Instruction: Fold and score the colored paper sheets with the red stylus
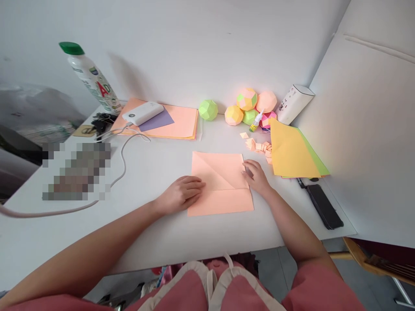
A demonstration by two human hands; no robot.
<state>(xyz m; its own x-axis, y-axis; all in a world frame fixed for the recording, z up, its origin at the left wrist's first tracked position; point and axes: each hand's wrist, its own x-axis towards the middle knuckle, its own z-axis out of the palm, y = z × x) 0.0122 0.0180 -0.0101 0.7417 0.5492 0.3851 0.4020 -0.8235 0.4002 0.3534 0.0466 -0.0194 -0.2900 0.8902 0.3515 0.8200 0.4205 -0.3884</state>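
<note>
A sheet of peach paper (220, 201) lies on the white table in front of me. A diagonal crease and a crosswise crease line run over it. My left hand (181, 194) rests palm down at the sheet's left edge, its fingers stretched onto the paper. At the opposite edge is my right hand (257, 177), thumb and fingers apart, the fingertips touching the paper's upper right side. Neither hand visibly holds anything. Small folded peach paper pieces (259, 147) lie beyond my right hand.
Several paper balls (234, 115) and a small glue bottle (256, 122) stand by the wall. Yellow sheets (293, 151) and a black case (324, 206) are at right. Left are a power bank (143, 113) on stacked paper (181, 122), a cable (123, 162) and a bottle (94, 80).
</note>
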